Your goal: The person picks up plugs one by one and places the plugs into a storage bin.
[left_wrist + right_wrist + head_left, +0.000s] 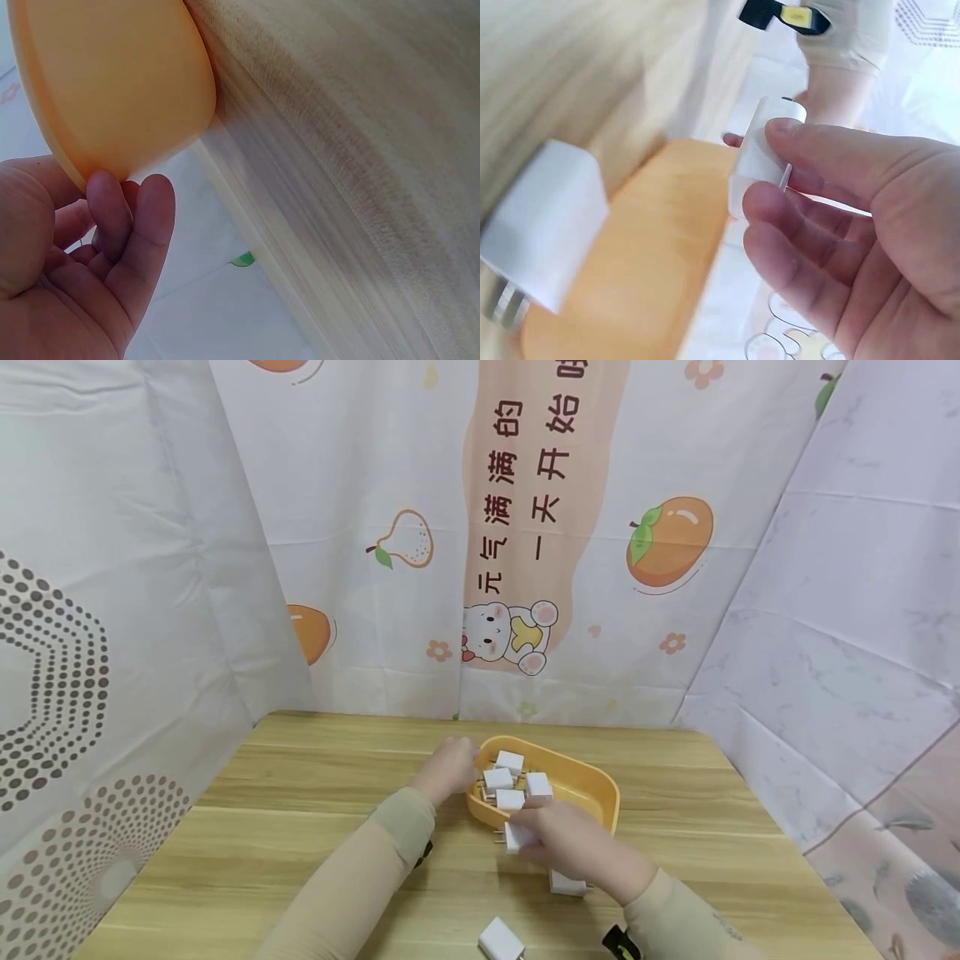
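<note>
My right hand [567,841] pinches a white plug-in charger [517,837] between thumb and fingers, just in front of a yellow-orange tray [558,760]. The right wrist view shows this white charger [763,150] held off the table, its body tilted. At the tray's far left corner, my left hand [452,766] grips the rim. Close up in the left wrist view, fingers and thumb meet on the tray's edge [67,161]. Several white chargers [538,785] lie bunched in the left part of the tray, metal prongs showing on some.
Another white charger [567,883] sits on the wooden table [322,777] below my right hand, partly covered by it. One more charger [501,938] lies at the near edge of the view. Printed curtains [390,627] hang behind and beside the table.
</note>
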A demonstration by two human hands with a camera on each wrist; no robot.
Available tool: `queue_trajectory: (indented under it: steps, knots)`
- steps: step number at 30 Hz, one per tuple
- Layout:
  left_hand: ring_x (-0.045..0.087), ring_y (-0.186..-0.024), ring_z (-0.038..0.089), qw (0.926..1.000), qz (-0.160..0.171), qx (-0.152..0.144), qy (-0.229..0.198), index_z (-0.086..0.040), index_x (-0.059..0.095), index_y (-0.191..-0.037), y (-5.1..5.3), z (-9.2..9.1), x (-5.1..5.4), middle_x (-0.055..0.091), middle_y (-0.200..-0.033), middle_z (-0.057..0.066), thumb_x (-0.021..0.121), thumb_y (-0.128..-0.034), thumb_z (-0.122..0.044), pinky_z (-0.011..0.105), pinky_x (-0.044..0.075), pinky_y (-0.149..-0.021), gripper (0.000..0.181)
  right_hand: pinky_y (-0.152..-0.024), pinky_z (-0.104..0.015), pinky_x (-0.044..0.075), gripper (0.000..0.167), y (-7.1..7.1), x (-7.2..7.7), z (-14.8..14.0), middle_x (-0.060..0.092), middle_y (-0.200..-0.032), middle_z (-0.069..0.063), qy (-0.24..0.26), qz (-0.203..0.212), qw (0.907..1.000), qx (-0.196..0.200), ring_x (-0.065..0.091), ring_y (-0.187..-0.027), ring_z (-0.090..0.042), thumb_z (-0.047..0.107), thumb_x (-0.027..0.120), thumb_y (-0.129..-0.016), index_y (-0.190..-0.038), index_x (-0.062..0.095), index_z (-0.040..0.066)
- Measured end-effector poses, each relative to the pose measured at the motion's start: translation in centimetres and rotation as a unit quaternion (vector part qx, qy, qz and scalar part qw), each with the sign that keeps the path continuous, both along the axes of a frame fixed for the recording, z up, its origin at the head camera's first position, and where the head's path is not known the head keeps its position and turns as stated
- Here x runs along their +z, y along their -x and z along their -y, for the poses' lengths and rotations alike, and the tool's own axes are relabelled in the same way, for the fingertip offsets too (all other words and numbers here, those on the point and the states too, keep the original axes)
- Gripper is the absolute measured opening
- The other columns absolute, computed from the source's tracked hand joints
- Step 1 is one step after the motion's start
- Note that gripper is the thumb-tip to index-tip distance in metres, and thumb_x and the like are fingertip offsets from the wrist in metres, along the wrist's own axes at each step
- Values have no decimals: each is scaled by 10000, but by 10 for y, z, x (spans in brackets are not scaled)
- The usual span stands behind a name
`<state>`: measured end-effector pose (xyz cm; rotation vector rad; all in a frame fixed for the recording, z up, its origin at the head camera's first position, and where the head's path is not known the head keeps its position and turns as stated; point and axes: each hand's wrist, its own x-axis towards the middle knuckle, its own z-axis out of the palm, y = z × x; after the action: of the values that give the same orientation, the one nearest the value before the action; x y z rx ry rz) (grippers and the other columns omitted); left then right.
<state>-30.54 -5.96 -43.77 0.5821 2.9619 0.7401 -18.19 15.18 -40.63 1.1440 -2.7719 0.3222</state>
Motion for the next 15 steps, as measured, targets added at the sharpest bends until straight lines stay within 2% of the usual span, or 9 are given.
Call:
queue_trajectory:
  steps: [5,12,15]
  knots:
    - [566,-1284,328,9999,108,57,25,28,671,-1293,0,-1,0,641,-1336,157,677,-908,-9,431,479,-1034,387,-649,-252,504,281,1,14,-8,664,-980,25,129,-288,9995,0,584,-789,-77,162,849,-816,-1077,763,106]
    - [608,-1220,276,9997,186,119,-47,19,669,-1302,0,-2,0,633,-1350,156,662,-905,12,381,525,-936,397,-663,-273,521,285,4,30,-21,666,-981,32,247,-377,9989,-152,562,-759,-64,153,860,-818,-1077,753,99]
    - [609,-1219,281,9997,212,127,-48,19,667,-1306,-1,-2,0,630,-1355,156,663,-912,7,387,523,-949,394,-678,-291,525,288,5,34,-25,667,-991,29,194,-446,9985,-252,564,-765,-69,165,869,-809,-1065,750,105]
